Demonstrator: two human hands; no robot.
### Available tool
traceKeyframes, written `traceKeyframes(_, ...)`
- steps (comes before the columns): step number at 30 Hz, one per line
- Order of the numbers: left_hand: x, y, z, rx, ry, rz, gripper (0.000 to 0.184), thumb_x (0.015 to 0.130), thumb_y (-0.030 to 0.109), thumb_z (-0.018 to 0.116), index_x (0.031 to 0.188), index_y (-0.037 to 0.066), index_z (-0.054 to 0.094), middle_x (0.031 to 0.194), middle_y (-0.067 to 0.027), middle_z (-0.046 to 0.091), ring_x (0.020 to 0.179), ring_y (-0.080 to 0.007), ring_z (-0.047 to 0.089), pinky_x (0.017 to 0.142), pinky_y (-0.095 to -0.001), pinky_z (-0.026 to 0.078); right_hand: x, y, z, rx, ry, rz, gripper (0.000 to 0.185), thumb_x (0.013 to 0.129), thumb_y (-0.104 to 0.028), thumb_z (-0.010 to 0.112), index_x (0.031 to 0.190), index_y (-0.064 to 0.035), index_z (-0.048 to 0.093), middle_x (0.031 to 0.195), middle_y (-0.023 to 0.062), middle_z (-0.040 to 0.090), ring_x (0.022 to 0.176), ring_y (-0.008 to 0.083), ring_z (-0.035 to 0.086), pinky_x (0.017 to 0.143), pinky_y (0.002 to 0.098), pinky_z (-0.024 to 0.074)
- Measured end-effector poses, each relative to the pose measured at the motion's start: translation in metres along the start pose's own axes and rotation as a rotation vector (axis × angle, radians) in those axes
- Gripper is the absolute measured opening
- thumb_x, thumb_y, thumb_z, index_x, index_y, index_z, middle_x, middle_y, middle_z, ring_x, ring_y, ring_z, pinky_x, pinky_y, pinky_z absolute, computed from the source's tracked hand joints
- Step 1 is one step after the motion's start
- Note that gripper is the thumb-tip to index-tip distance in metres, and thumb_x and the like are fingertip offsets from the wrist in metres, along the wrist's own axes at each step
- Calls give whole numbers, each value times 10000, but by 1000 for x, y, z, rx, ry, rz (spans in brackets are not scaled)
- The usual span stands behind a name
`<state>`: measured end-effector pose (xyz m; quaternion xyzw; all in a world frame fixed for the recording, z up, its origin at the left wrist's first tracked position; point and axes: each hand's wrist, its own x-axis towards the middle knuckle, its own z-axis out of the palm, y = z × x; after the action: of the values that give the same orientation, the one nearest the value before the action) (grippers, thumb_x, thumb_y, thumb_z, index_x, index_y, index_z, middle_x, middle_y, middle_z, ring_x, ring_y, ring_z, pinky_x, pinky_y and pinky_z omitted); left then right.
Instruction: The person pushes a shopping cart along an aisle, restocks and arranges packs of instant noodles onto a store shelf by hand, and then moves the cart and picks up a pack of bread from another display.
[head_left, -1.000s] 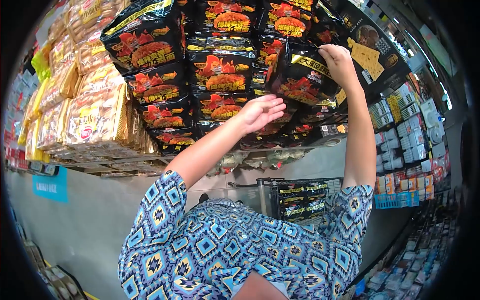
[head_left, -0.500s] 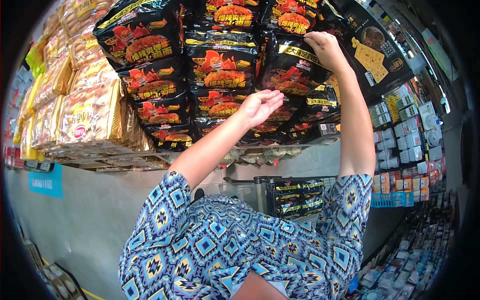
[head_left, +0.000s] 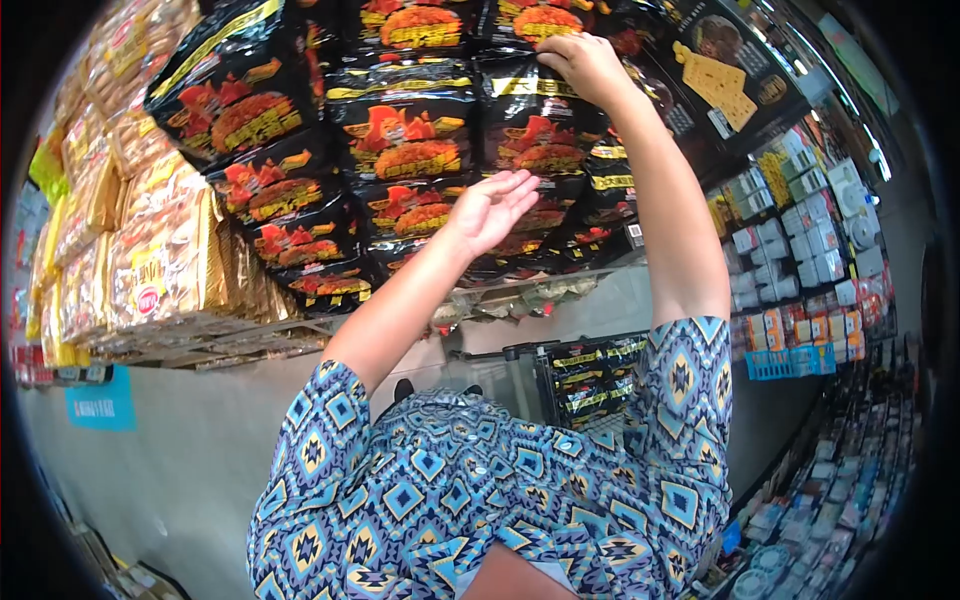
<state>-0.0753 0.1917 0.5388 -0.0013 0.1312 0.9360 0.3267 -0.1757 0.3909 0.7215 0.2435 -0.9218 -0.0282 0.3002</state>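
Black noodle packs with red and orange print stand in stacked columns; one pack (head_left: pixel 400 135) is in the middle column. My right hand (head_left: pixel 580 65) pinches the top edge of another black pack (head_left: pixel 530 135), which sits in the column to the right, level with its neighbour. Below that pack, my left hand (head_left: pixel 492 208) is palm up with its fingers stretched out, holding nothing. Whether its fingertips touch the pack's lower edge, I cannot tell.
Bread packs in gold wrapping (head_left: pixel 150 260) are piled at the left. A cart (head_left: pixel 545 385) holding black packs stands below the shelf edge. At the right are a black display board (head_left: pixel 745 75), hanging goods and a blue basket (head_left: pixel 790 362).
The pack in my right hand has moved left and swung from a tilt to nearly upright within its column. My left hand has shifted slightly left with the view.
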Motion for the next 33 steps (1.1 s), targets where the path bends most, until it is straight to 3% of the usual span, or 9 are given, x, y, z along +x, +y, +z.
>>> traceKeyframes(5, -33, 9, 0, 247, -126, -132, 649, 968, 54, 539, 1496, -78, 184, 1548, -264, 292, 1425, -361, 358, 1190, -475, 324, -30, -2, -28, 45, 214, 38, 307, 893, -306, 679, 1129, -110, 689, 1061, 125, 707, 1028, 326, 642, 909, 430, 483)
traceKeyframes(10, -59, 21, -13, 508, -21, -117, 605, 989, 109, 555, 1487, -58, 256, 1474, -256, 425, 1332, -352, 489, 1094, -448, 444, -102, -1, -26, 347, 662, 433, 242, 884, -183, 697, 1072, -31, 682, 1046, 134, 706, 928, 263, 682, 854, 365, 534)
traceKeyframes(12, -66, 29, 2, 757, 3, -49, 474, 995, 143, 575, 1407, -30, 415, 1279, -193, 606, 1100, -277, 651, 940, -387, 549, -133, -3, -6, 509, 632, 661, 245, 901, -155, 688, 1093, -4, 663, 1026, 127, 706, 904, 205, 684, 828, 328, 536)
traceKeyframes(15, -57, 46, 26, 1467, -83, 496, 232, 970, 89, 580, 1168, -22, 632, 1087, -133, 694, 962, -216, 680, 834, -326, 548, -174, 1, 33, 650, 424, 802, 325, 909, -174, 684, 1166, 17, 625, 1034, 131, 711, 932, 195, 686, 848, 323, 533)
traceKeyframes(16, -58, 56, 44, 1865, -166, 992, 189, 921, 43, 607, 1095, -11, 657, 1045, -126, 690, 931, -262, 667, 838, -369, 533, -185, 3, 45, 641, 339, 819, 361, 903, -183, 690, 1195, 16, 617, 1057, 143, 715, 960, 206, 689, 865, 329, 532)
traceKeyframes(18, -48, 75, 72, 2024, -213, 1379, 207, 873, 41, 641, 1078, 8, 648, 1039, -135, 667, 998, -329, 627, 901, -427, 487, -192, -8, 50, 655, 246, 831, 394, 904, -211, 688, 1216, 18, 612, 1073, 156, 715, 987, 221, 692, 881, 343, 531)
traceKeyframes(20, -38, 86, 89, 2210, -96, 1531, 230, 867, 78, 670, 1090, 31, 645, 1127, -147, 651, 1121, -334, 579, 996, -434, 434, -194, -14, 59, 661, 168, 800, 471, 909, -278, 682, 1265, 15, 583, 1112, 170, 703, 1041, 277, 679, 908, 376, 519)
traceKeyframes(25, -9, 98, 88, 2551, 222, 1464, 417, 862, 415, 715, 1054, 50, 656, 1345, -279, 517, 1336, -446, 395, 1138, -569, 232, -187, -25, 68, 545, 56, 743, 619, 914, -413, 658, 1335, 21, 524, 1229, 233, 641, 1160, 378, 604, 981, 432, 473)
traceKeyframes(33, 7, 101, 85, 2655, 311, 1296, 407, 908, 458, 655, 961, 56, 694, 1412, -290, 481, 1386, -432, 358, 1159, -583, 169, -175, -30, 74, 504, -8, 694, 553, 965, -447, 567, 1270, 13, 594, 1237, 243, 635, 1189, 381, 585, 1017, 444, 442)
